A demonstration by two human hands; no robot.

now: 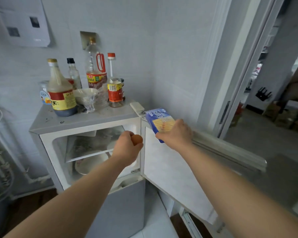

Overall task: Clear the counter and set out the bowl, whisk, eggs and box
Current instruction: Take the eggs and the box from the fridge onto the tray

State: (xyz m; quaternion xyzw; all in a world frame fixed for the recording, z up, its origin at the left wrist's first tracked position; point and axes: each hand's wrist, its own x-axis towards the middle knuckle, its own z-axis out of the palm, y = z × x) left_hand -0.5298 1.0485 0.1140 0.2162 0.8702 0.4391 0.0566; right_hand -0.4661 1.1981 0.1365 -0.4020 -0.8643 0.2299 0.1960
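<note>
A brown egg (pixel 137 139) sits in the left hand (pixel 127 148), whose fingers curl around it so that only its right side shows past the knuckles. The hand is held in front of the open upper compartment of a small grey fridge (pixel 86 124), near the compartment's right edge. To the right, the right hand (pixel 176 133) grips a blue box (pixel 159 120) with a yellow panel and white print on its face; the fingers wrap over its near end and the box tilts up and to the left, its far end close to the white hinge cover (pixel 136 107) at the fridge's top right corner. The box is held above the top edge of the open fridge door (pixel 175 170), which swings out to the right and shows its pale inner lining.

Inside the compartment, a wire shelf (pixel 88 156) crosses the middle, with a white bowl-like dish (pixel 91 163) under it; what lies above the shelf is too blurred to tell.

On the fridge top, to the far left of the hands, stand several bottles: a large one with a red and yellow label (pixel 61 90), a tall clear one with a red handle (pixel 95 66), and a slim one with a red cap (pixel 114 83). Crumpled clear plastic (pixel 91 100) lies between them. Behind is a pale tiled wall (pixel 144 40), and at the far right a doorway (pixel 273 91).
</note>
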